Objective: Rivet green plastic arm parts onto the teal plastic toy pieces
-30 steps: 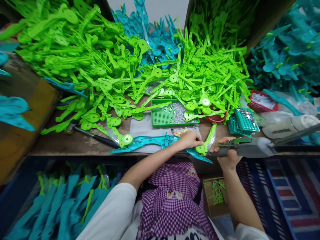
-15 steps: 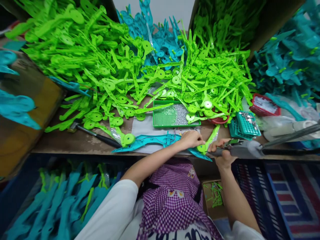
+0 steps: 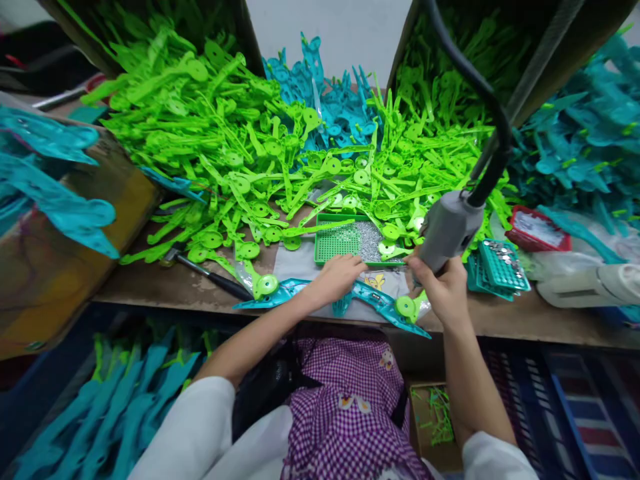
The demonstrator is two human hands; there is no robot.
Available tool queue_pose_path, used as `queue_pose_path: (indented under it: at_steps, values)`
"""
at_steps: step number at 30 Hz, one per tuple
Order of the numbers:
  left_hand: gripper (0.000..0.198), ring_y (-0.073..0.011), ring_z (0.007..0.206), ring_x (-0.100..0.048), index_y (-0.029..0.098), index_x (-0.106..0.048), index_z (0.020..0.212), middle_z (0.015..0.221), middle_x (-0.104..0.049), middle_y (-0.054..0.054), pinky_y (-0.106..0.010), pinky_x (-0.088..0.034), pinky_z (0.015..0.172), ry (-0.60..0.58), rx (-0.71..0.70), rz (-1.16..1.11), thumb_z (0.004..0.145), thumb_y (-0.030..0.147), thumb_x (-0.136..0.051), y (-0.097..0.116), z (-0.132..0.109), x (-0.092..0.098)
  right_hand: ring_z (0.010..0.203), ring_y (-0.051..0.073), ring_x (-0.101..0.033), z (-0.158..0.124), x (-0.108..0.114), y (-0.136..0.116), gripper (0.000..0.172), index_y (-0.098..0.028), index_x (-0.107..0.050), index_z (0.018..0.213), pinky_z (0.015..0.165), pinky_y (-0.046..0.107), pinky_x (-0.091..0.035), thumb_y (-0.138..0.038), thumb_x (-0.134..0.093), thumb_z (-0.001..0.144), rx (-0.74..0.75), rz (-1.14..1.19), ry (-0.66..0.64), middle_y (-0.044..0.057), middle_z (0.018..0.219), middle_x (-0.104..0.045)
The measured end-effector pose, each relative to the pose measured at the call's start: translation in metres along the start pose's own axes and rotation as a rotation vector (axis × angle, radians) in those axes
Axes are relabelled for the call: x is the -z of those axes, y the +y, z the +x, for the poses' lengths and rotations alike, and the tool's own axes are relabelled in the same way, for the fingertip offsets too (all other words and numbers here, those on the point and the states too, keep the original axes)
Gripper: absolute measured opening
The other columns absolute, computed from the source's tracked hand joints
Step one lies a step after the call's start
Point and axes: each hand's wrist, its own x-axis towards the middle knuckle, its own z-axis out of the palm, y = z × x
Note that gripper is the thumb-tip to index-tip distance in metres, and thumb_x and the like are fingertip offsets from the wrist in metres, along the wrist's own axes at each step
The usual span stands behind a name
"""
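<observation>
A blue bow-shaped plastic part (image 3: 380, 301) lies along the table's front edge. My left hand (image 3: 340, 275) is closed on its middle, hiding that section. Green plastic arms with round discs sit at both ends, the left disc (image 3: 266, 285) and the right disc (image 3: 406, 307). In my right hand (image 3: 445, 287) is a grey electric screwdriver (image 3: 447, 223), held nearly upright with its cable rising from the top. Its tip is hard to make out; it points down above the part's right half. Just behind the left hand stands a green perforated tray (image 3: 337, 248) with many small screws.
Heaped green plastic arms (image 3: 200, 133) and blue parts (image 3: 585, 140) cover the back and sides. A hammer (image 3: 213, 270) lies at left. Teal trays (image 3: 503, 267), a red box (image 3: 537, 230) and a white tool (image 3: 590, 287) are at right. Finished-looking blue parts (image 3: 120, 413) fill a crate below.
The screwdriver has swung from lying sideways to nearly upright. My left hand has moved from the blue part's right end to its middle, and the part appears rolled over.
</observation>
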Motion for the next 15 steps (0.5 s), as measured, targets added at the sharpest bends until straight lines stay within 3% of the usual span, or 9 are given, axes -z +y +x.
queue_pose_path:
  at_steps: [4, 8, 12, 15]
  values:
    - [0.023, -0.0197, 0.098, -0.053, 0.019, -0.058, 0.110, 0.111, -0.058, -0.008, -0.029, -0.035, 0.077, -0.075, -0.128, 0.162, 0.094, 0.015, -0.043, -0.026, -0.018, 0.005, 0.078, 0.017, -0.059, -0.011, -0.029, 0.005, 0.024, -0.022, -0.062, 0.094, 0.069, 0.030, -0.048, -0.036, -0.070, 0.075, -0.013, 0.066, -0.019, 0.001, 0.085, -0.065]
    - [0.020, -0.0211, 0.099, -0.052, 0.016, -0.061, 0.097, 0.110, -0.057, -0.009, -0.031, -0.034, 0.078, -0.074, -0.227, 0.223, 0.095, 0.017, -0.041, -0.028, -0.015, 0.002, 0.077, 0.015, -0.056, -0.001, -0.060, -0.005, 0.029, -0.023, -0.062, 0.096, 0.072, 0.031, -0.047, -0.037, -0.072, 0.073, -0.016, 0.040, 0.058, 0.000, 0.085, -0.063]
    - [0.021, -0.0216, 0.095, -0.054, 0.015, -0.059, 0.100, 0.102, -0.060, -0.010, -0.032, -0.037, 0.078, -0.085, -0.157, 0.189, 0.094, 0.013, -0.039, -0.022, -0.025, 0.001, 0.089, 0.018, -0.059, 0.017, -0.069, -0.018, 0.034, -0.025, -0.061, 0.107, 0.082, 0.035, -0.048, -0.039, -0.069, 0.077, 0.027, 0.047, 0.035, 0.003, 0.099, -0.065]
    - [0.019, -0.0203, 0.092, -0.057, 0.016, -0.057, 0.102, 0.097, -0.063, -0.008, -0.031, -0.041, 0.080, -0.089, -0.031, -0.034, 0.095, 0.016, -0.040, -0.017, -0.039, 0.001, 0.097, 0.019, -0.060, -0.006, -0.063, -0.015, 0.033, -0.027, -0.060, 0.113, 0.086, 0.037, -0.049, -0.037, -0.064, 0.082, 0.063, -0.063, 0.109, 0.006, 0.111, -0.063]
